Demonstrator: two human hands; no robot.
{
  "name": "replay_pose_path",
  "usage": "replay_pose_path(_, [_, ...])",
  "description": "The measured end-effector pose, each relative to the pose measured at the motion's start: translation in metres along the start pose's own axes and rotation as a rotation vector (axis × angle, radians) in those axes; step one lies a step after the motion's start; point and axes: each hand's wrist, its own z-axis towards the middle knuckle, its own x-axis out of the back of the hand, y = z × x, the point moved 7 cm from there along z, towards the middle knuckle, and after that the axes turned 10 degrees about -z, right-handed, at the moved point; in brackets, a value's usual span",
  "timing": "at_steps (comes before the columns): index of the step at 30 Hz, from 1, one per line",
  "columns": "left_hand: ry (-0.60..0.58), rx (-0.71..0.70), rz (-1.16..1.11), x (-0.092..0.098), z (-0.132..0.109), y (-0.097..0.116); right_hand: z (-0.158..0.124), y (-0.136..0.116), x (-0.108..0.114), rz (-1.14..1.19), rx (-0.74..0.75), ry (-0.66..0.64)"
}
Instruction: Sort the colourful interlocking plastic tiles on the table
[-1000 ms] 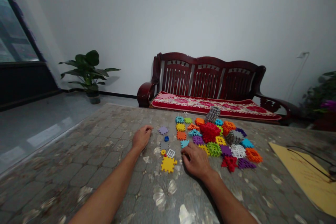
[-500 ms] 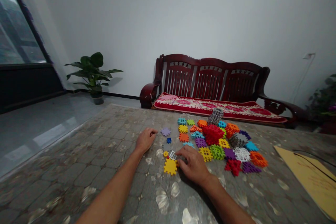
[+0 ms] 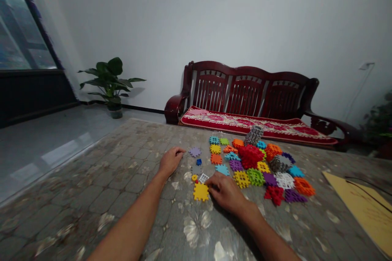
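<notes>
My left hand (image 3: pixel 171 161) rests on the table with loosely bent fingers and a small gap between thumb and index finger. Nothing shows in it; a lavender toothed tile (image 3: pixel 195 152) lies just beyond its fingertips. My right hand (image 3: pixel 225 189) has its fingers curled together at the upper right corner of a yellow toothed tile (image 3: pixel 201 192). What its fingertips may pinch is hidden. Close by lie a white window-like lattice piece (image 3: pixel 203 178), a small yellow ring (image 3: pixel 194 178), a tiny red piece (image 3: pixel 197 182), a grey tile (image 3: pixel 196 169) and a blue piece (image 3: pixel 199 162).
Right of the hands spreads a heap of colourful interlocking pieces, with a red cluster (image 3: pixel 250 156) and a grey stack (image 3: pixel 253 135). A light blue tile (image 3: pixel 222 169) lies behind my right hand. Yellow board (image 3: pixel 358 208) and black cable are at right; a wooden bench (image 3: pixel 232 89) stands behind.
My right hand has drawn back slightly from the white lattice piece, its fingers curling in toward the yellow tile's corner. More of the light blue tile shows. My left hand stays in place.
</notes>
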Motion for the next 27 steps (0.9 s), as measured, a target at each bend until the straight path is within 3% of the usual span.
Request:
replay_pose_path(8, [-0.031,-0.036,0.047,-0.002,-0.002,0.003,-0.006,0.025,0.019,-0.091,-0.141,0.130])
replay_pose_path(14, [-0.081,-0.098,0.108,-0.006,-0.003,0.007,-0.013,0.025,0.025,-0.210,-0.112,0.147])
replay_pose_path(18, [-0.105,-0.143,0.140,-0.010,-0.006,0.011,-0.012,0.016,0.028,-0.184,-0.136,0.191])
replay_pose_path(27, [-0.093,-0.184,0.178,-0.012,-0.009,0.009,0.018,-0.030,0.017,-0.158,-0.100,0.098])
